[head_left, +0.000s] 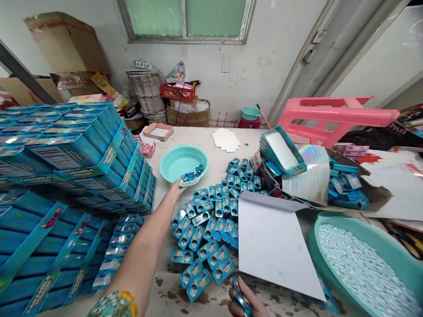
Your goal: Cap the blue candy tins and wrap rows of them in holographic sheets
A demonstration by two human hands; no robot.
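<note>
White wall (205,66): behind the worktop, set with a green-paned window (155,17).
Worktop (194,136): pale, blotched brown along the near edge.
Turquoise basin (173,165): on the worktop, beyond the small blue boxes and right of the stacked blue cartons (99,163); open side up, oval, longer from left to right than front to back in view; near rim facing the wearer.
Blue discs (191,175): heaped inside, toward the basin's near right.
Left hand (178,187): stretched forward, closed on the basin's near rim.
Right hand (254,301): low at the bottom edge, well apart from the left, fingers curled round a shiny blue piece (240,296).
Shiny blue piece's long axis: roughly front to back, far end leaning slightly left; cannot tell the full shape behind the fingers.
Small blue boxes (219,208): loosely clustered between both hands, round openings on top; nearest ones mostly slanting away to the right, many farther ones pointing front to back.
White sheet (274,242): just right of the cluster.
Green tub (319,240): at right, full of pale blue pieces (360,264).
</note>
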